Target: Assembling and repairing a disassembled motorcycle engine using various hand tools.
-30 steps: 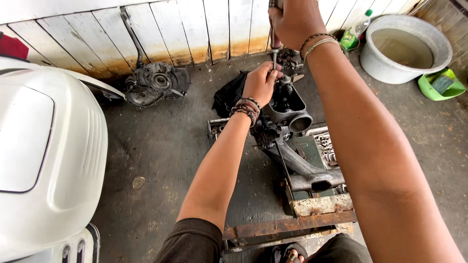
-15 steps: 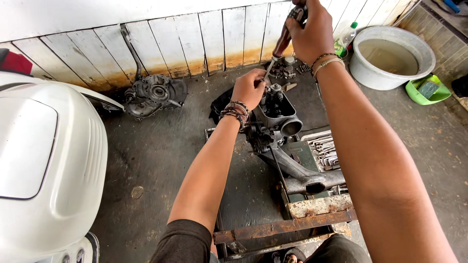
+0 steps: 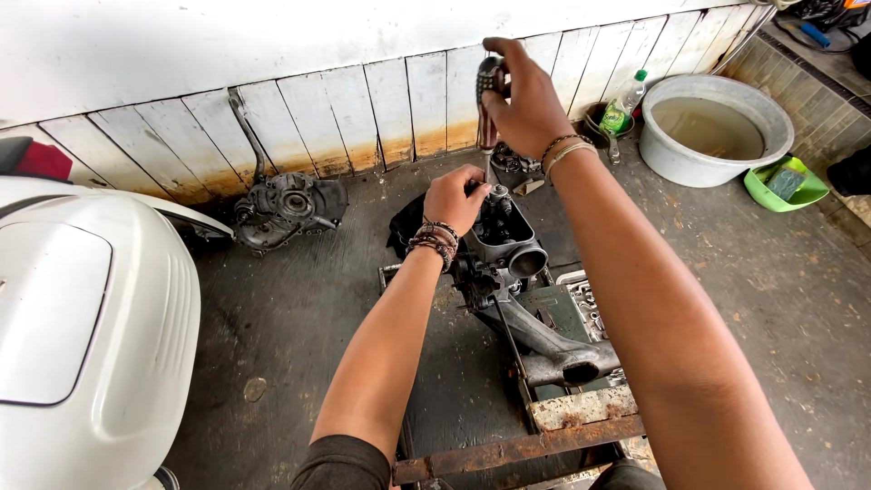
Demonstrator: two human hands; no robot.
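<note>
1. The right hand (image 3: 526, 104) is closed around the handle of a screwdriver (image 3: 487, 100), held straight up.
2. The left hand (image 3: 456, 198) pinches its tip at the top of the engine part (image 3: 508, 240).
3. The engine part sits on a rusty stand (image 3: 544, 436) on the floor.

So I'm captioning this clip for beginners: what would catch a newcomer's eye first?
The two hands at centre: the right hand grips a screwdriver upright over the greasy engine block, which the left hand touches. Next, the big white scooter panel at left and the grey water basin top right.
</note>
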